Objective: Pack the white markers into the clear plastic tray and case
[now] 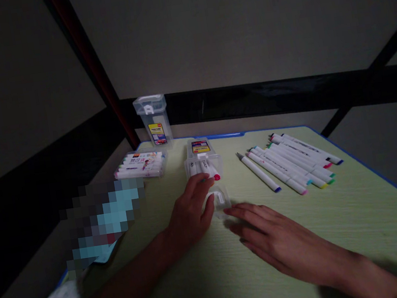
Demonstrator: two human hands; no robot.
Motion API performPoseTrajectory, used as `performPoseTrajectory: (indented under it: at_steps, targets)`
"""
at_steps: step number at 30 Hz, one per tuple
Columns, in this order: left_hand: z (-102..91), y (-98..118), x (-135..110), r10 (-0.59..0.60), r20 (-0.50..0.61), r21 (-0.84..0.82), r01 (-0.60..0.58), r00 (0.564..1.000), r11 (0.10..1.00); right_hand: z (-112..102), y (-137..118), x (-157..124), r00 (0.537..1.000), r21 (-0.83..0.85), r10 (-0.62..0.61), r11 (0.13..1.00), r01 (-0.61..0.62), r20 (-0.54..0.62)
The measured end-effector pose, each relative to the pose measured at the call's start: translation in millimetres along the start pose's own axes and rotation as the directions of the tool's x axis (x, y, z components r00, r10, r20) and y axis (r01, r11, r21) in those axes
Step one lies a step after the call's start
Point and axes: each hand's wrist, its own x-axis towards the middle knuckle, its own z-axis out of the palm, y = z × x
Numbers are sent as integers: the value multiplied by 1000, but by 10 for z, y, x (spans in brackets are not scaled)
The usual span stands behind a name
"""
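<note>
A clear plastic marker box (200,146) lies on its side at the middle of the table, its mouth toward me. White markers (204,167) show inside it, one with a red end. The box's clear lid (221,196) is on the table side just in front of the mouth. My left hand (190,210) is at the mouth, thumb and fingers apart, fingertips close to the marker ends. My right hand (271,237) has its fingers stretched out, with the tips at the lid's right edge; whether they touch it I cannot tell.
Several loose white markers (289,160) with coloured ends lie at the right. An upright clear box (159,120) stands at the back left, near a flat pack of markers (141,165). A pixelated light-blue object (116,211) lies at the left. Blue edging (378,177) borders the table.
</note>
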Motion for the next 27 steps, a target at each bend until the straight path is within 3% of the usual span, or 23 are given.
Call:
performPoseTrajectory:
  at_steps: [12,27]
  targets:
    - [16,-17,-10,-50,46,17,49,998,999,-13,-1,5,1000,-1,-8,1000,8,13]
    - [-12,-9,22,-57,34,162,51,998,986,-1,17,-10,1000,-4,-8,1000,8,4]
